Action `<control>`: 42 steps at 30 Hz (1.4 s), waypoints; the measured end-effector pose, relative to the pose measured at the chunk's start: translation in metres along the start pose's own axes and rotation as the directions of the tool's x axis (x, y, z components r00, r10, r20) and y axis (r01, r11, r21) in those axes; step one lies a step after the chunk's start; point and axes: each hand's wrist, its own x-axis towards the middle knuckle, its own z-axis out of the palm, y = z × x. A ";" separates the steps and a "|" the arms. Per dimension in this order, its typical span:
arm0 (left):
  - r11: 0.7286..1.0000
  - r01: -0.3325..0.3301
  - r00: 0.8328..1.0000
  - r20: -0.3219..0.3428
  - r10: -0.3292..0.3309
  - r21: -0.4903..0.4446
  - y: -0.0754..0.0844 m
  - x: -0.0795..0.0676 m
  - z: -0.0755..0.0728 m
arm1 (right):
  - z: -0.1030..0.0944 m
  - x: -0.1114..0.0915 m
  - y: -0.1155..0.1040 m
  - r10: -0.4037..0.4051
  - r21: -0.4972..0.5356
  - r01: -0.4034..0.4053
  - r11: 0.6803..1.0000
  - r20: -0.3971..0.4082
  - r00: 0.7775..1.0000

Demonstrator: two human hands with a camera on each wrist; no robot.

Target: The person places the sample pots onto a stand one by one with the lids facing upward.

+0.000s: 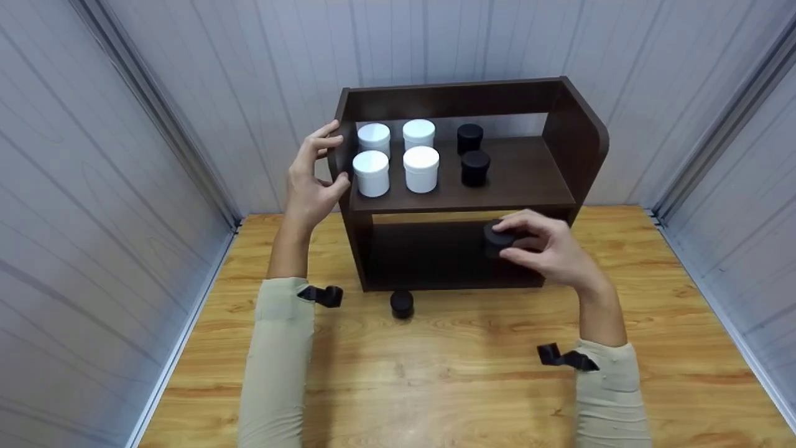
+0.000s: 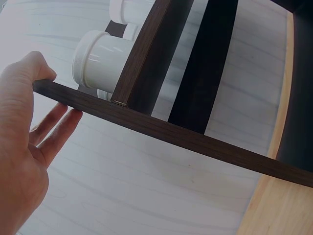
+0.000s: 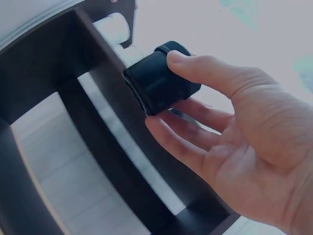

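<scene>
A dark brown two-tier shelf (image 1: 460, 208) stands on the wooden surface. My left hand (image 1: 314, 186) pinches the edge of its left side panel (image 2: 161, 132), thumb on one face and fingers on the other. In my right hand (image 1: 547, 246) is a black lidded jar (image 3: 156, 81), held between thumb and fingers in front of the shelf, just below the upper board's front edge. Several white lidded jars (image 1: 421, 171) stand in two rows at the left of the upper board. To their right are two black jars (image 1: 475, 169), one behind the other.
Another black jar (image 1: 402, 304) stands on the wooden surface (image 1: 429, 379) before the shelf's lower front edge. Pale panelled walls (image 1: 155, 186) rise at the left, back and right. Black wrist mounts (image 1: 324, 295) stick out from both sleeves.
</scene>
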 end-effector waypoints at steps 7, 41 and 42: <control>1.000 -0.001 1.000 -0.004 0.001 0.013 -0.001 0.000 -0.001 | -0.011 0.016 -0.015 0.057 0.011 -0.056 0.998 -0.133 0.989; 1.000 0.007 1.000 0.000 -0.007 0.017 0.002 -0.001 -0.001 | -0.031 0.096 0.000 0.071 -0.007 -0.101 0.995 -0.661 0.747; 1.000 0.008 1.000 0.000 -0.008 0.019 0.002 -0.001 -0.001 | -0.032 0.099 0.001 0.067 -0.023 -0.110 0.994 -0.660 0.748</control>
